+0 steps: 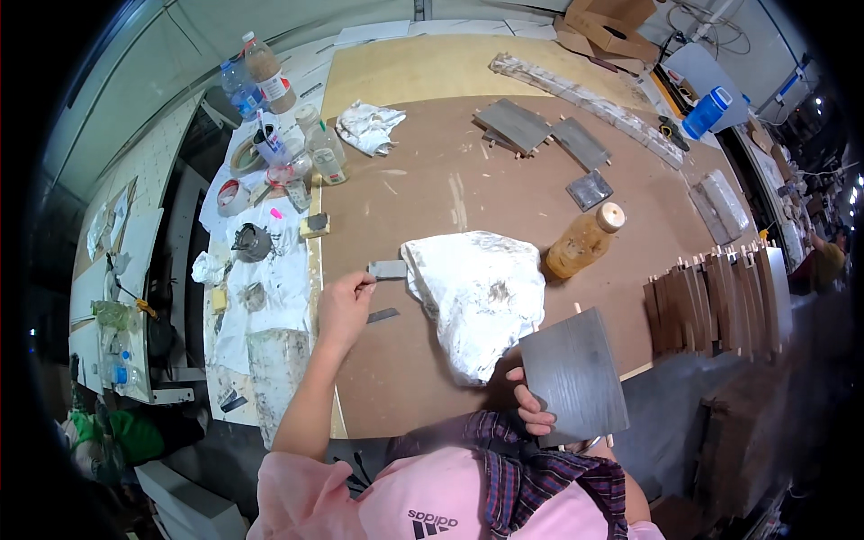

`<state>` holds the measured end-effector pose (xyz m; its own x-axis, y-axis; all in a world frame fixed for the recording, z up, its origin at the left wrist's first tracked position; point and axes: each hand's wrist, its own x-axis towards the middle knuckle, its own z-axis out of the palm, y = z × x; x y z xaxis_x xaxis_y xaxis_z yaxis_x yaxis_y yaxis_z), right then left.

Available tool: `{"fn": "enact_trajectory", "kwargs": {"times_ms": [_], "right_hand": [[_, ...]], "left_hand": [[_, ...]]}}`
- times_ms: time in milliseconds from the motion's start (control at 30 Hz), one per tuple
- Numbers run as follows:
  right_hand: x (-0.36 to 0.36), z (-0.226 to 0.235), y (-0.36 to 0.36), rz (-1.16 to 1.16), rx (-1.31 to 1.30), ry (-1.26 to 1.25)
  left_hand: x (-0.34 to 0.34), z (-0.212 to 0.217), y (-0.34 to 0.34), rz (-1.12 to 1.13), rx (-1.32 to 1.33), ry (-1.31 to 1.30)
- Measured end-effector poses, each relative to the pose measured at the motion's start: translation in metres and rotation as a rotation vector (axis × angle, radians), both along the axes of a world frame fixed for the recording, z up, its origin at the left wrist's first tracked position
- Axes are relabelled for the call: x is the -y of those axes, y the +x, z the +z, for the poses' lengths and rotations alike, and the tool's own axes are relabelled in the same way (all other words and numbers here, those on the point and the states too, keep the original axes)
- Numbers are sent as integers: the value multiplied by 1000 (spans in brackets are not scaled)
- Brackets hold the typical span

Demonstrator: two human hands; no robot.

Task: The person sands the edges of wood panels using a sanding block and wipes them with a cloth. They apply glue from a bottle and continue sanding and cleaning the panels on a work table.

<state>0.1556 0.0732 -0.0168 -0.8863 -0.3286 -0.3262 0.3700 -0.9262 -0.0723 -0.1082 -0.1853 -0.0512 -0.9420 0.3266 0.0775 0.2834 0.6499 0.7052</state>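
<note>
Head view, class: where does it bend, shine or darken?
Head view: the far edge of the brown board bows with fisheye distortion; head view: a pale sheen lies on the grey panel; head view again: black swallows the corners.

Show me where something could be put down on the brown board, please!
Bare brown board shows between the crumpled rag and the big white cloth. Another patch lies between the orange bottle and the standing wooden boards. The left side is crowded with bottles and tape.

Two hands (344, 310) (534, 407), one held panel (574, 376), one amber bottle (580, 245)
</note>
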Motion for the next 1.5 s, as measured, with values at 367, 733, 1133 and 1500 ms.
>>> {"fn": "enact_trajectory", "kwargs": {"times_ms": [367, 733, 1133, 1500], "right_hand": [[10, 11, 1, 3, -125, -21], [8, 3, 2, 15, -184, -166], [13, -3, 10, -77, -132, 739], [12, 25, -11, -659, 115, 602]], "left_hand": [[-83, 48, 75, -406, 576, 569], [-120, 58, 102, -501, 435, 550], [-113, 25, 109, -328, 973, 878], [-104, 47, 128, -342, 1050, 715]]}}
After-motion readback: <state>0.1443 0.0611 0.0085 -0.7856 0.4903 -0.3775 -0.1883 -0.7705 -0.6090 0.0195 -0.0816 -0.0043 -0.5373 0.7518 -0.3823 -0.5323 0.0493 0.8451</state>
